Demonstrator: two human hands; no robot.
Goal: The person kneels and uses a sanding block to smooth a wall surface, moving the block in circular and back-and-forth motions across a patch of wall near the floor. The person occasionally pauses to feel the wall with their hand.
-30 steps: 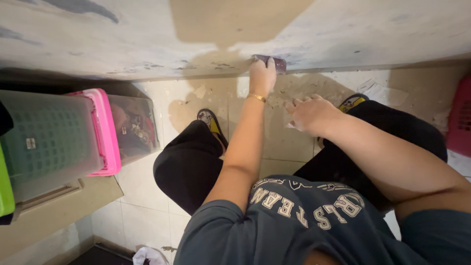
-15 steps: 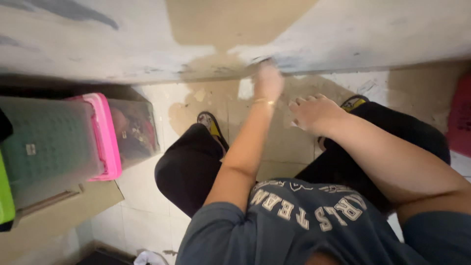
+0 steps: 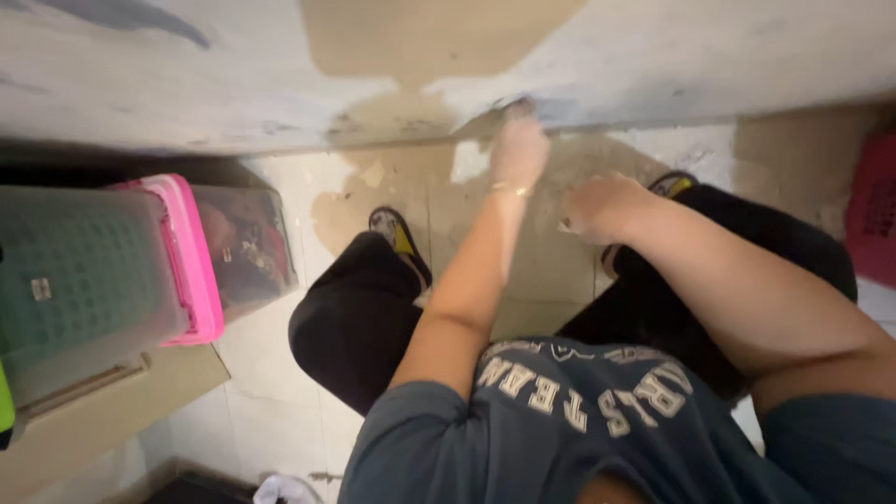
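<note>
Landmark: base of the wall (image 3: 280, 140), pale, with a tan patch of stripped paint above the hands.
Green basket (image 3: 79, 280): far left of that wall base, lidded, under a translucent cover.
Pink-rimmed bin (image 3: 191, 257): just right of the basket, clear box of small clutter (image 3: 247, 247) touching it, both short of the wall base.
Left sandal (image 3: 392, 233): on the tiled floor (image 3: 271, 383) below the tan patch, black trouser leg behind it.
Left hand (image 3: 519, 149): stretched up to the wall base, blurred by motion, thin gold bracelet (image 3: 509, 189) at the wrist; closed round a small dark scraper (image 3: 516, 105), only its tip showing against the wall.
Change: a second ago the scraper lay plain and flat at the wall base, slightly further right; now smeared and pushed a little left along the joint, so a scraping stroke under way, with flakes and dust (image 3: 467, 163) lying on the floor just below.
Right hand (image 3: 602, 207): below and right of the wall base, near the knee; curled loosely into a fist now, where fingers were spread before; whether anything is held, cannot tell.
Red crate (image 3: 873, 219): far right edge, near the wall base.
</note>
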